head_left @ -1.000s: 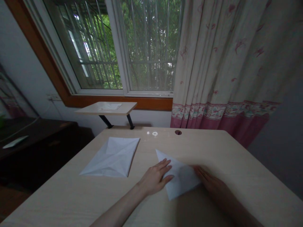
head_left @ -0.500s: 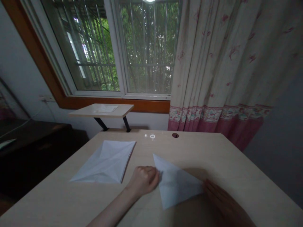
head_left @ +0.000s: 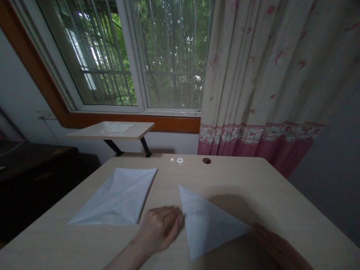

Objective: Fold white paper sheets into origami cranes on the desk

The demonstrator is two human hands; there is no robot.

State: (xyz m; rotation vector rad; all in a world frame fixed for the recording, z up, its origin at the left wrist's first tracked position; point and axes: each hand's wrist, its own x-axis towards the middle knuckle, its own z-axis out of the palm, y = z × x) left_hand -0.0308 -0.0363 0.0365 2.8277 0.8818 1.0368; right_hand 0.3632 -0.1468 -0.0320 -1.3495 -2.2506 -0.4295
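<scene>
A white sheet folded into a triangle (head_left: 206, 223) lies on the light wooden table (head_left: 253, 187) in front of me. My left hand (head_left: 159, 230) is curled into a loose fist, its knuckles against the triangle's left edge. At the triangle's right corner my right hand (head_left: 277, 249) lies low on the table, fingers stretched toward the paper's tip. To the left lies a second white sheet (head_left: 116, 197), creased with fold lines and flat on the table, untouched by either hand.
A small raised shelf (head_left: 112, 130) on black legs stands at the table's back left with a paper on it. A cable hole (head_left: 206, 160) sits near the back edge. A window and a floral curtain (head_left: 267, 75) lie behind; a dark cabinet (head_left: 33, 168) stands on the left.
My left hand went from flat on the triangle to a fist at its left edge. My right hand slid off the paper toward its right corner. The view shifted slightly.
</scene>
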